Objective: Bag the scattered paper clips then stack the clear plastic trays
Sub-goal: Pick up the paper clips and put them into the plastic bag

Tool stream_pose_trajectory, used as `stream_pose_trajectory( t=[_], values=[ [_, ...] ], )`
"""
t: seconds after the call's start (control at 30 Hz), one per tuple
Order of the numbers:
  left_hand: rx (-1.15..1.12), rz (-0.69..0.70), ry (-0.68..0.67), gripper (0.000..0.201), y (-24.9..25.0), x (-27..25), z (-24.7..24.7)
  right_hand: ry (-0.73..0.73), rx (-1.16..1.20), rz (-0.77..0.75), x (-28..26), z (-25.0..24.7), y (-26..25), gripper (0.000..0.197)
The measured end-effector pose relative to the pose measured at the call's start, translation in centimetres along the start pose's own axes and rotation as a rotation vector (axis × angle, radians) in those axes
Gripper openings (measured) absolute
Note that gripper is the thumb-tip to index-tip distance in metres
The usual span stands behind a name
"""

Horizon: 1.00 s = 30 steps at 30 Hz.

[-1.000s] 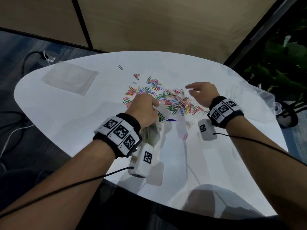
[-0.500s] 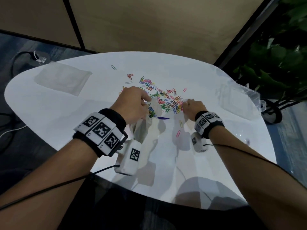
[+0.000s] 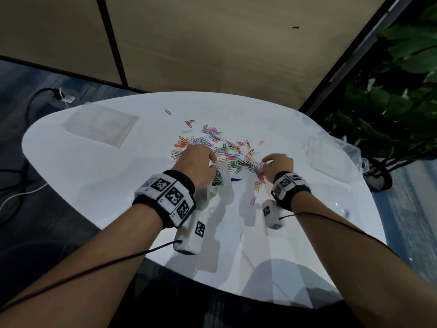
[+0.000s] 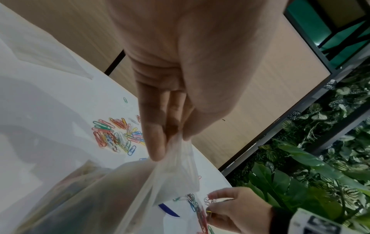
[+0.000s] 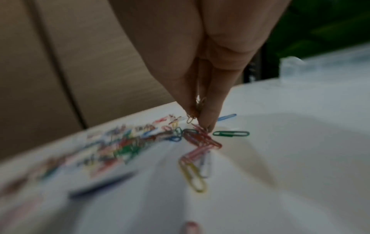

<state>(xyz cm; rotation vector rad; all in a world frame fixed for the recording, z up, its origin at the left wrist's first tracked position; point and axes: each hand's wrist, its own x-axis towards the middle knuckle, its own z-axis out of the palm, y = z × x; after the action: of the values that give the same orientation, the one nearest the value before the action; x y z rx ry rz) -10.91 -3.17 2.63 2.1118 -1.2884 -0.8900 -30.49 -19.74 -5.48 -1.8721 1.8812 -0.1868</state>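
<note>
pinching the thin clear plastic bag (image 4: pixel 174 166) with my left hand (image 3: pixel 197 165) to hold its mouth up, while my right hand (image 3: pixel 279 165) nips a few coloured wire paper clips (image 5: pixel 195 114) to drop in.

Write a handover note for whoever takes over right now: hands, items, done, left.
Left hand pinches the rim of the clear plastic bag, holding its mouth open on the white table.
Right hand pinches a few coloured paper clips from the near edge of the scattered pile.
Done: some clips already inside the bag.
Left: most clips remain loose, a few strays toward the near edge; one clear plastic tray sits far left, another far right, unstacked.
</note>
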Motion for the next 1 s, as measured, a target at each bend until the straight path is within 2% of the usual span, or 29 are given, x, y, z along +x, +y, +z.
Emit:
stream_pose_trajectory(
  t=[0.07,0.17,0.23,0.3,0.37,0.43,0.5,0.6,0.67,0.73,0.8,0.83,0.9,0.93,1.0],
  values=[
    [0.014,-0.011,-0.001,0.018,0.2,0.1,0.5,-0.133,0.227,0.129,0.2,-0.9,1.0,0.025],
    [0.038,0.003,0.035,0.016,0.7,0.3,1.4,-0.297,0.793,0.237,-1.0,-2.2,1.3,0.035],
    [0.038,-0.002,0.045,0.018,1.1,0.3,1.7,-0.396,1.096,0.259,-2.8,-2.9,0.5,0.030],
    [0.031,-0.009,0.046,0.021,1.4,0.2,1.8,-0.558,1.236,0.222,-5.2,-3.6,-1.2,0.029],
    [0.024,-0.009,0.053,0.022,1.7,0.0,1.8,-0.644,1.227,0.166,-7.7,-4.0,-3.1,0.022],
    [0.013,-0.008,0.065,0.022,2.0,-0.3,1.6,-0.633,1.128,0.117,-9.7,-3.3,-4.6,0.011],
    [-0.003,0.001,0.082,0.022,2.0,-0.5,1.4,-0.545,0.945,0.031,-11.0,-2.1,-5.8,0.013],
    [-0.076,0.002,0.073,0.018,1.5,-0.7,0.9,-0.314,0.465,-0.189,-11.8,-0.9,-7.0,0.012],
    [-0.114,0.006,0.083,0.016,1.1,-0.7,0.5,-0.194,0.243,-0.327,-12.6,-1.0,-7.8,0.011],
    [-0.135,0.029,0.097,0.016,0.6,-0.8,0.2,-0.160,0.057,-0.454,-12.9,-1.1,-8.5,0.017],
    [-0.149,0.049,0.110,0.016,0.3,-1.0,-0.2,-0.227,-0.068,-0.533,-13.2,-1.4,-9.2,0.024],
    [-0.164,0.048,0.117,0.016,0.1,-1.0,-0.3,-0.280,-0.081,-0.557,-13.3,-1.7,-9.5,0.029],
    [-0.218,0.036,0.118,0.015,-0.4,-0.9,-0.7,-0.313,0.052,-0.596,-13.2,-2.3,-9.5,0.037],
    [-0.247,0.027,0.118,0.013,-0.7,-0.8,-0.9,-0.293,0.194,-0.573,-13.0,-2.6,-9.2,0.036],
    [-0.280,0.016,0.132,0.011,-1.4,-0.7,-1.6,-0.255,0.491,-0.413,-12.0,-3.0,-7.4,0.027]
  ],
)
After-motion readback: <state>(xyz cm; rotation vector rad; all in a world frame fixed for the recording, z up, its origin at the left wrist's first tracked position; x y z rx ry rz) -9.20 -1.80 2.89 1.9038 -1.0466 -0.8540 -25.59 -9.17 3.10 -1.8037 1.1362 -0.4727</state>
